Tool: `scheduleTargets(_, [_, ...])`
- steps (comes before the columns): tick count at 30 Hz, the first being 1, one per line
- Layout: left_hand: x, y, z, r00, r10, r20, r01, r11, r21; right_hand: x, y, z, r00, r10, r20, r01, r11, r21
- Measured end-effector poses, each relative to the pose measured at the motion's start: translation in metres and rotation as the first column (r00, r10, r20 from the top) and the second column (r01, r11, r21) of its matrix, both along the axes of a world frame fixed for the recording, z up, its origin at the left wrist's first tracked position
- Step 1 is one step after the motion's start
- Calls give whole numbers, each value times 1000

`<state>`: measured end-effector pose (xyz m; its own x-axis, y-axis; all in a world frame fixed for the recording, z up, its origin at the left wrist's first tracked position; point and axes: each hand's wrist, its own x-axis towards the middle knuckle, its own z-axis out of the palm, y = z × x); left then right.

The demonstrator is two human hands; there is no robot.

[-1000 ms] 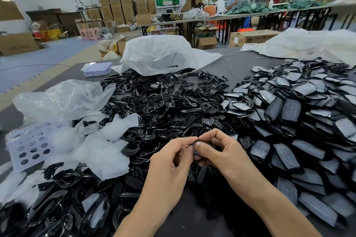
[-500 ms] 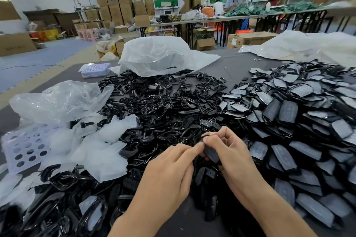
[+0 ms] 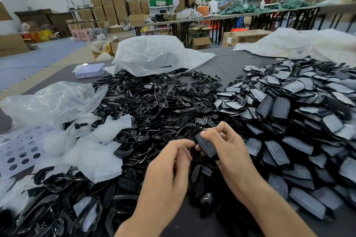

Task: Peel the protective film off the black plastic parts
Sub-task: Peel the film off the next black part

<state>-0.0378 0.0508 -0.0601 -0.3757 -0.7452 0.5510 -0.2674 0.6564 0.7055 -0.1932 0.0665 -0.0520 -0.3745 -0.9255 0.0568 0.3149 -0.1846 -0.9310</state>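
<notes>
Both hands' fingers pinch one black part (image 3: pixel 207 145) between them.

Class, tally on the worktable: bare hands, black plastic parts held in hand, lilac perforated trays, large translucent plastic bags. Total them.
Left hand, right hand: 2
Black plastic part held: 1
Lilac perforated trays: 2
Large translucent plastic bags: 3
Total: 8

Where the fingers (image 3: pixel 185 143) of the left hand (image 3: pixel 165 175) meet the black part (image 3: pixel 207 145), any film edge is too small to tell. The pile of filmed parts (image 3: pixel 308 121) runs off the right edge.
</notes>
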Motion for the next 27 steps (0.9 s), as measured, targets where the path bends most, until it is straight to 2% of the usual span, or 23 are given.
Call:
scheduleTargets(3, [-4,-4,2,991,34,-133,4,961,276,6,2,-3,997,61,-44,-61,998,-8])
scheduleTargets(5, [-6,-7,3,983,38,-181,29,935,354,13,4,-5,985,137,-101,-138,990,-5])
scheduleTargets(8, [-4,-13,1,972,114,-207,-32,932,361,16,5,-5,969,189,-160,-193,981,-10])
scheduleTargets(11, [-2,-16,-1,963,151,-225,-58,927,371,12,9,-5,930,179,-322,-182,983,23])
scheduleTargets(15, [0,-18,-5,976,167,-140,-121,951,285,14,18,-10,876,188,-444,-144,981,130])
scheduleTargets(18, [3,-20,-5,987,153,-39,-143,972,185,-3,16,6,899,57,-433,-32,997,64])
scheduleTargets(21, [6,-20,-7,979,113,167,-120,992,29,-52,6,42,925,-282,-253,261,959,-113])
scheduleTargets(24, [10,-23,-12,890,173,423,-107,979,-175,-90,2,67,871,-479,-111,469,877,-108])
scheduleTargets(27, [11,-24,-16,736,151,660,-59,985,-160,-85,3,59,864,-475,-168,471,880,-66])
